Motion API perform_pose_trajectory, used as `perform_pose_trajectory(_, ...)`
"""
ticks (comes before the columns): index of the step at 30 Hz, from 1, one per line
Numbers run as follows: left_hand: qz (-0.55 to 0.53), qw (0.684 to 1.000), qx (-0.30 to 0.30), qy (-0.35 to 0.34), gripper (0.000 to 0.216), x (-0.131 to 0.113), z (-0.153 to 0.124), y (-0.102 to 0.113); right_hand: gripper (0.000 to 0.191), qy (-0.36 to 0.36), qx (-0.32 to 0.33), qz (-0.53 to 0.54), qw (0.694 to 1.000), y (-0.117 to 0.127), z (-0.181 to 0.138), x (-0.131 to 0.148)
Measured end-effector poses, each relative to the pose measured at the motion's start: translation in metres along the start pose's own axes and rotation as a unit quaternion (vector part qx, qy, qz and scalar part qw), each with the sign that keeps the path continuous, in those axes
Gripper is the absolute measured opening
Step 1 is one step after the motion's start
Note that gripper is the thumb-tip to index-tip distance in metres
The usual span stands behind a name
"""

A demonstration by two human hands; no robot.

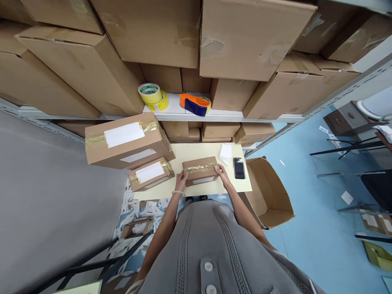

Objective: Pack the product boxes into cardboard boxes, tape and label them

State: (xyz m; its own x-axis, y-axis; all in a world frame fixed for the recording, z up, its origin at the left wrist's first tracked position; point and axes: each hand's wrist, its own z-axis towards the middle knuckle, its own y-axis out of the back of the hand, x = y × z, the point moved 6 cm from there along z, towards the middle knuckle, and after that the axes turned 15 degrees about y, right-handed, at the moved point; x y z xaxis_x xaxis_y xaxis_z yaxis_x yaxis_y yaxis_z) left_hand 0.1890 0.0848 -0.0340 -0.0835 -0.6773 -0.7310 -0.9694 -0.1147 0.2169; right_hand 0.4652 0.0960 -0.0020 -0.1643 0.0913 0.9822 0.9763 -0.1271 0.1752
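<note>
Taped cardboard parcel (201,172), a white label on its near side, sits on a pale yellow table between a person's two hands. Both forearms reach forward; the left hand (181,179), a pale bracelet (178,192) at its wrist, curls its fingers around one end, while the right hand (221,171) closes partway over the other, thumb and fingers against the cardboard. Below left, one open floor carton (127,232) contains crumpled white material (140,228). At right stands one large open box (277,192), its inner walls showing. On the table (180,152), one dark, blurred item (239,168) lies near white paper (226,152); two labelled cartons rest at left, a smaller one (150,173) just before a larger one (124,136). Beyond, a white shelf (176,108) carries two overlapping yellow tape rolls (162,104), one orange-and-blue tape dispenser (192,103) loaded with a roll, and numerous brown boxes (245,41).
</note>
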Motion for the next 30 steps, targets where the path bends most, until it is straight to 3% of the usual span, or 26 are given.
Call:
perform_pose_trajectory(7, 0.054, 0.998, -0.007, -0.008, 0.043, 0.017, 0.004, 0.001, 0.067, -0.015, 0.007, 0.001, 1.000, -0.006, -0.013, -0.037)
perform_pose_trajectory(19, 0.106, 0.994, -0.002, -0.021, 0.044, -0.015, 0.023, -0.002, 0.060, -0.010, 0.015, 0.003, 1.000, -0.009, 0.015, -0.037)
perform_pose_trajectory(21, 0.113, 0.993, -0.007, -0.016, 0.046, -0.014, 0.021, -0.003, 0.053, -0.019, 0.007, -0.005, 1.000, 0.002, 0.026, -0.044)
perform_pose_trajectory(23, 0.120, 0.993, -0.021, -0.010, 0.051, -0.012, 0.018, -0.004, 0.047, -0.037, -0.042, -0.039, 0.998, 0.022, 0.042, -0.054)
perform_pose_trajectory(26, 0.130, 0.989, -0.072, -0.014, 0.061, -0.009, 0.006, -0.002, 0.047, -0.081, -0.134, -0.099, 0.983, 0.058, 0.068, -0.072)
perform_pose_trajectory(30, 0.163, 0.975, -0.138, -0.060, 0.065, -0.014, -0.023, 0.000, 0.045, -0.119, -0.169, -0.129, 0.970, 0.081, 0.095, -0.092)
